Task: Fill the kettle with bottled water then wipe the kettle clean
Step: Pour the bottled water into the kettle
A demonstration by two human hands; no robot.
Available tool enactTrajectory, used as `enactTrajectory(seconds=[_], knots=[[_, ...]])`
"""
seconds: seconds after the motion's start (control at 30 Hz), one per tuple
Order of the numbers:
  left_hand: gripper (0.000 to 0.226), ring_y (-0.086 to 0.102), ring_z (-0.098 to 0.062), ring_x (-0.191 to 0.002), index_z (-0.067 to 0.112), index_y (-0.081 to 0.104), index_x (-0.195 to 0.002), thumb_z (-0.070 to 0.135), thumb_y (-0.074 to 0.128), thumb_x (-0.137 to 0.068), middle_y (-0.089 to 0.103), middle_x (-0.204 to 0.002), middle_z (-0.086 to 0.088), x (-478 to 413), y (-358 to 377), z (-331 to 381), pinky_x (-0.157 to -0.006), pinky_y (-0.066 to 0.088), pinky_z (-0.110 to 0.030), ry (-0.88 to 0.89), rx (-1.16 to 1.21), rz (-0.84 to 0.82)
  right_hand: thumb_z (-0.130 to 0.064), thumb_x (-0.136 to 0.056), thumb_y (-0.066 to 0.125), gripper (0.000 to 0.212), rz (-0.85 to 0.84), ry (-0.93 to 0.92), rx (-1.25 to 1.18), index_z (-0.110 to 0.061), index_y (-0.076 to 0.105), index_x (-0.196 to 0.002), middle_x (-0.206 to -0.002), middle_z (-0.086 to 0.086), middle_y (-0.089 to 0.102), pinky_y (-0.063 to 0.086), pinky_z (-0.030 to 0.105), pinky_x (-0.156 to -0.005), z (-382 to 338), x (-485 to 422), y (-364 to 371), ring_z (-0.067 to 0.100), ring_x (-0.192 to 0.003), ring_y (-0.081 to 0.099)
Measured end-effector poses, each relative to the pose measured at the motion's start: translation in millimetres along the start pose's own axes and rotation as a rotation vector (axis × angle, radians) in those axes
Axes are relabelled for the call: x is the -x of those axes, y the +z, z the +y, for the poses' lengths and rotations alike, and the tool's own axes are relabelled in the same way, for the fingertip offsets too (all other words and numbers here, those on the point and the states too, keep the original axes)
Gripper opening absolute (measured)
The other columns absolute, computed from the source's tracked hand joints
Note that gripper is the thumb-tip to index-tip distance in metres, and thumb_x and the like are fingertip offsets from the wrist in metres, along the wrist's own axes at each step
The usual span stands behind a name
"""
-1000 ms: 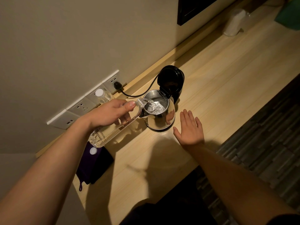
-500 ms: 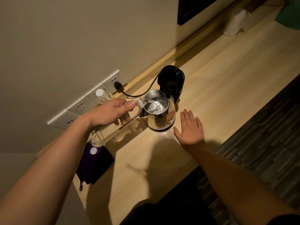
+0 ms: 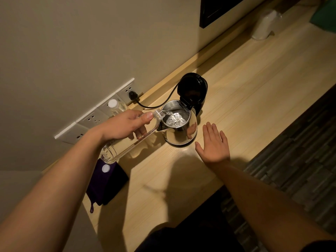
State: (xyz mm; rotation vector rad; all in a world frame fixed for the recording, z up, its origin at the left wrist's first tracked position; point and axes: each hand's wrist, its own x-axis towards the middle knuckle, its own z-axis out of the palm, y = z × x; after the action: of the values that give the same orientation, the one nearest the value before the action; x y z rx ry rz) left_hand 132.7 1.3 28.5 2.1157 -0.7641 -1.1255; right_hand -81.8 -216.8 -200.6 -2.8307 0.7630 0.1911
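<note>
Now: left hand (image 3: 127,125) grips tipped bottle (image 3: 127,144), base hidden | right hand (image 3: 213,145) spread flat | kettle (image 3: 179,128) base unclear

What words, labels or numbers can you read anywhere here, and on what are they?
None can be read.
Socket panel: a tiny mark on one plate, too small to read.
Bottle in the left hand: no label visible.
Kettle: no readable marking.

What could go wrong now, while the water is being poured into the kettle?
1. The left hand pours from the bottle at the rim of the kettle; a small drift could spill water.
2. Spilled water might reach the cord or the plug nearby.
</note>
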Motion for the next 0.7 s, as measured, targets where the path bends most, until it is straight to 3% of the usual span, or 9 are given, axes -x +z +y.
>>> enactTrajectory(seconds=[0.5,0.7], knots=[[0.092,0.071,-0.014,-0.067,0.022,0.063,-0.093,0.104,0.043,-0.055,0.076,-0.086,-0.011,0.1,-0.4,0.1,-0.061,0.056,-0.031,0.011,-0.021,-0.001,-0.060,-0.102,0.027,0.079,-0.015,-0.010,-0.002,-0.014,0.016,-0.165,-0.175,0.005,0.010,0.013,0.045,-0.129,0.0,0.1,-1.9,0.021,-0.161,0.005],[0.095,0.072,-0.008,-0.065,0.020,0.063,-0.094,0.104,0.041,-0.055,0.077,-0.087,-0.010,-1.3,-2.7,-0.6,-0.061,0.057,-0.030,0.004,-0.056,-0.017,-0.060,-0.101,0.028,0.079,0.003,-0.006,-0.010,-0.014,0.020,-0.164,-0.174,0.005,0.014,0.015,0.045,-0.128,0.5,0.5,0.6,0.021,-0.161,0.008]])
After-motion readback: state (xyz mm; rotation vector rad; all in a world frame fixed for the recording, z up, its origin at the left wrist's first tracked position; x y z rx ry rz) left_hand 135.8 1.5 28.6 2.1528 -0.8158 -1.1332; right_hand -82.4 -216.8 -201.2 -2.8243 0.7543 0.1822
